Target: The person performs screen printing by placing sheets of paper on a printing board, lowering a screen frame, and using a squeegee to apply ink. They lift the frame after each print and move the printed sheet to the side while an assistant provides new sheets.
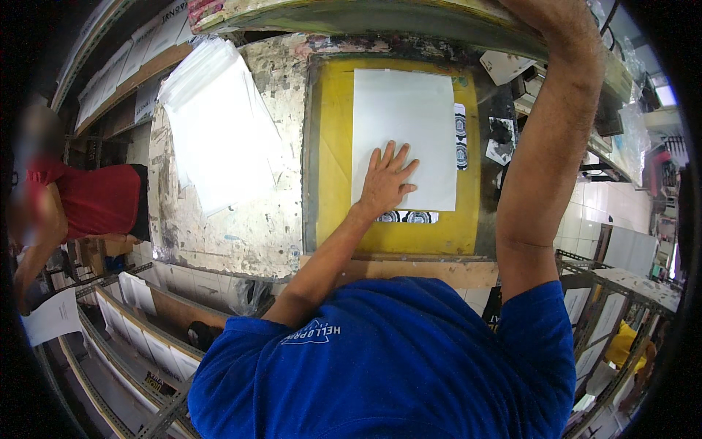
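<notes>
My left hand (pixel 387 179) lies flat with its fingers spread on a white sheet (pixel 431 139). The sheet rests on a yellow panel (pixel 336 146) set in a dark border. Small black-and-white printed pieces (pixel 460 139) peek out past the sheet's right and lower edges. My right arm reaches up to the far edge, where my right hand (pixel 532 10) is cut off by the picture's top. It is at a long, stained frame or bar (pixel 409 22) across the far side; its fingers are hidden, so I cannot tell its grip.
Left of the panel, a fanned stack of white sheets (pixel 219 117) lies on a paint-stained table (pixel 241 241). A person in a red top (pixel 99 197) is at the far left, by a loose sheet (pixel 53 317). Metal racks (pixel 139 358) stand near left and right.
</notes>
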`<action>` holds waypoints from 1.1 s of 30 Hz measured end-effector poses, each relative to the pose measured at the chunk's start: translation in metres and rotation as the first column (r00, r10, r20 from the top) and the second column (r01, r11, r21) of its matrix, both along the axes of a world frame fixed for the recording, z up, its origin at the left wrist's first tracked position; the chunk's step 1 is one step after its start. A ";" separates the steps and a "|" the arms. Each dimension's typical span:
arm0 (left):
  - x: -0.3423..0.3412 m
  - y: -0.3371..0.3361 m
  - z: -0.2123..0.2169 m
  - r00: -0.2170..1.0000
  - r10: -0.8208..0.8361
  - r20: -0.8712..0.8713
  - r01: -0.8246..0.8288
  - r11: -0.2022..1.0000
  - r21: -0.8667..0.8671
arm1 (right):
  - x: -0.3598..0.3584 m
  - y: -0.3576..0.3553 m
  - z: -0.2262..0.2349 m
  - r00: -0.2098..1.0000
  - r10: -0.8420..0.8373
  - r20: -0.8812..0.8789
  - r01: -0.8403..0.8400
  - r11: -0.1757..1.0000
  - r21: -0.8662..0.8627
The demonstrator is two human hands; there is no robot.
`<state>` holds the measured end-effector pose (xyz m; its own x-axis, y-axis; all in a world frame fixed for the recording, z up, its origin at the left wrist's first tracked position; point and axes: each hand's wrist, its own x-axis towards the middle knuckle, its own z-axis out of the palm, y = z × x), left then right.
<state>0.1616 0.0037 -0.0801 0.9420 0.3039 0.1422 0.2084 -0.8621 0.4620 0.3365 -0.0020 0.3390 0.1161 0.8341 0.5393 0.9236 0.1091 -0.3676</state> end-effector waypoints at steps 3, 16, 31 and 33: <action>-0.004 -0.003 0.001 1.000 0.002 -0.006 -0.002 1.000 -0.006 | -0.005 0.002 -0.010 0.994 -0.043 0.102 0.038 0.998 0.049; -0.009 -0.004 0.003 1.000 -0.022 0.016 0.022 1.000 -0.007 | -0.002 0.006 -0.024 0.980 -0.062 0.191 0.033 0.988 0.152; -0.133 0.009 0.125 0.480 0.836 0.266 -0.056 0.332 -0.942 | -0.075 -0.100 -0.159 0.979 -0.139 0.149 0.139 0.990 0.016; -0.156 -0.001 0.085 0.536 0.808 0.244 -0.079 0.336 -0.939 | -0.082 -0.105 -0.181 0.990 -0.140 -0.001 0.139 0.986 -0.095</action>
